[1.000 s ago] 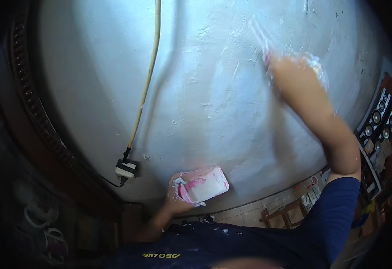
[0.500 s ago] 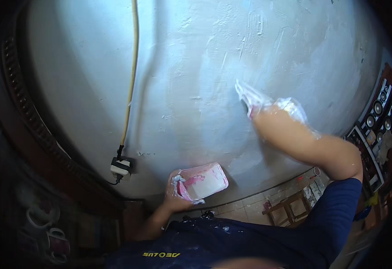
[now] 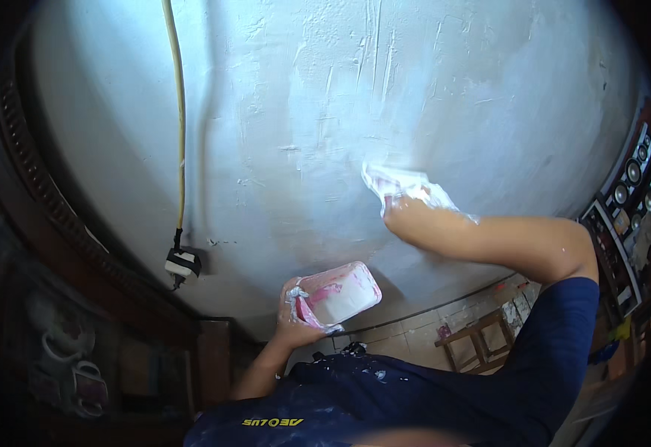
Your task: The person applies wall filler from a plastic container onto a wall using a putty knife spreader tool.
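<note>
Grips pink-smeared white tub (image 3: pixel 355 294) with left hand (image 3: pixel 288 316); holds white-covered right hand (image 3: pixel 409 197) near wall (image 3: pixel 266 112); cannot tell whether open or closed.

Head-worn left fisheye, looking down, close to the wall (image 3: pixel 303 171)

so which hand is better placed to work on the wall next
Right, probably: the right hand is up near the wall, while the left hand, lower down, is taken up holding the pink-smeared tub.
</note>
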`<state>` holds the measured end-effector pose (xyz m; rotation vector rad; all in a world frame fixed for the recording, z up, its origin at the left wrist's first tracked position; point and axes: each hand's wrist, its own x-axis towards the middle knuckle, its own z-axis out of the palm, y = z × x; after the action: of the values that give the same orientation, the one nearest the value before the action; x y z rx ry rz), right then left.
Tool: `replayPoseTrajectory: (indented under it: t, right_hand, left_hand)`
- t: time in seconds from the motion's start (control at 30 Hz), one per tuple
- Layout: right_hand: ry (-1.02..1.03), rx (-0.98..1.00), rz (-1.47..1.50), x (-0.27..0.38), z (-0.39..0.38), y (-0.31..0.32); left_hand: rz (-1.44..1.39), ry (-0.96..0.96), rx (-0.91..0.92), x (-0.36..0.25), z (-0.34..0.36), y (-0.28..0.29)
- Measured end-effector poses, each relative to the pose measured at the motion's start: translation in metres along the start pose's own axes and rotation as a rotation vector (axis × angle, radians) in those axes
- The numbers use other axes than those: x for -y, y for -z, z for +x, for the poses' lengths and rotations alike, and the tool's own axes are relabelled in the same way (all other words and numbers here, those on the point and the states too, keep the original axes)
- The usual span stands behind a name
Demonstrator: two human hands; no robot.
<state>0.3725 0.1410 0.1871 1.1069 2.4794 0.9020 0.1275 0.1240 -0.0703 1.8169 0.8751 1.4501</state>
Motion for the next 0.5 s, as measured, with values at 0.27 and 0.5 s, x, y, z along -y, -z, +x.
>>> replayPoseTrajectory:
  t: [0.27, 0.5]
  right_hand:
    - [-0.432, -0.581, -0.235, -0.092, -0.028, 0.128]
    - [-0.17, -0.344, -0.462, -0.08, 0.057, -0.001]
  left_hand:
    - [0.112, 0.069, -0.036, 0.0, -0.04, -0.048]
    - [0.042, 0.085, -0.119, -0.003, -0.077, -0.082]
